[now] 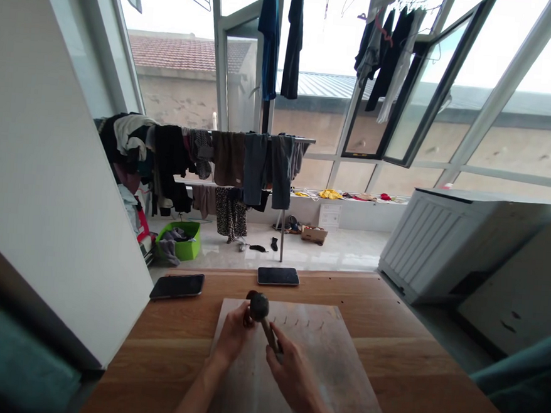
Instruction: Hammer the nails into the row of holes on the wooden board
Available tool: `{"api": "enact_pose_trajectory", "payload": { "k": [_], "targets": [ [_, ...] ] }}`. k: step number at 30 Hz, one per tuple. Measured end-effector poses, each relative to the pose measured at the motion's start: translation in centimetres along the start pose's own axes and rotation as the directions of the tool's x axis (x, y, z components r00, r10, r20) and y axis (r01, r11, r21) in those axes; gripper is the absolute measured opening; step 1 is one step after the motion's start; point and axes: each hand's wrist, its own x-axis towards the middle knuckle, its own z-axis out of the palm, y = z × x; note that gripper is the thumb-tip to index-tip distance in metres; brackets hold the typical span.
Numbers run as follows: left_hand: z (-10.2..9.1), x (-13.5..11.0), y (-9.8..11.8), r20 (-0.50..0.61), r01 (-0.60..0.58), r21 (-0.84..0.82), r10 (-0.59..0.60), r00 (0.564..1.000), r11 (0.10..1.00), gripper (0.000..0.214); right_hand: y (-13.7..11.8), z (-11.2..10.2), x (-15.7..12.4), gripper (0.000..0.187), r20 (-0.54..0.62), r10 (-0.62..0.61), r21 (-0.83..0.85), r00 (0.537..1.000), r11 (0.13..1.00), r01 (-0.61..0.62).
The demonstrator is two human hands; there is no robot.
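A hammer [259, 307] with a dark round head and a wooden-looking handle is held in my right hand [291, 362], fingers closed around the handle. Its head is raised in front of my left hand [236, 333]. The fingers of that hand are pinched together at the far left part of a greyish board [291, 384]. What they hold is hidden by the hammer head and too small to make out. To the right of the hammer, several thin nails [296, 322] stand in a row near the board's far edge, some leaning.
The board lies on a wooden table [401, 366]. Two phones lie beyond it, one phone [178, 286] at left and another phone [278, 276] at the far edge. Past the table are a laundry-covered drying rack [226, 159], a green basin [189, 241] and a white appliance [435, 246].
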Motion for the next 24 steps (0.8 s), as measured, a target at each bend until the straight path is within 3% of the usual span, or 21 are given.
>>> {"api": "enact_pose_trajectory", "payload": {
  "k": [6,10,12,13,15,17,21,24],
  "targets": [
    [0.1,0.3,-1.0,0.016,0.022,0.004,-0.022,1.0,1.0,0.038,3.0,-1.4,-3.1,0.052,-0.164,0.064,0.066,0.984,0.996,-0.053],
    [-0.4,-0.7,-0.3,-0.051,-0.051,0.125,0.057,0.997,0.991,0.021,6.9,-2.0,-6.5,0.061,-0.232,0.13,0.048,0.964,0.991,-0.123],
    [-0.8,-1.8,1.2,0.028,-0.124,0.207,0.121,0.992,0.97,0.012,8.5,-2.0,-7.8,0.063,-0.229,0.143,0.052,0.963,0.989,-0.135],
    [-0.8,-2.3,2.3,0.124,-0.184,0.235,0.159,0.98,0.954,0.013,9.0,-2.0,-8.2,0.063,-0.228,0.147,0.058,0.963,0.989,-0.138],
    [-0.8,-3.3,4.5,0.335,-0.331,0.267,0.235,0.913,0.905,0.016,9.6,-1.9,-8.6,0.061,-0.23,0.155,0.072,0.961,0.987,-0.142],
    [-0.3,-4.1,6.3,0.456,-0.393,0.328,0.221,0.862,0.859,0.019,9.7,-1.8,-8.6,0.058,-0.225,0.157,0.081,0.962,0.987,-0.142],
    [1.5,-5.2,8.1,0.472,-0.303,0.536,0.018,0.882,0.788,0.034,9.6,-1.6,-8.2,0.054,-0.213,0.128,0.084,0.969,0.99,-0.113],
    [2.8,-5.9,8.2,0.494,-0.291,0.582,-0.046,0.868,0.759,0.048,9.9,-1.7,-8.3,0.052,-0.214,0.127,0.076,0.968,0.991,-0.113]
  ]
}}
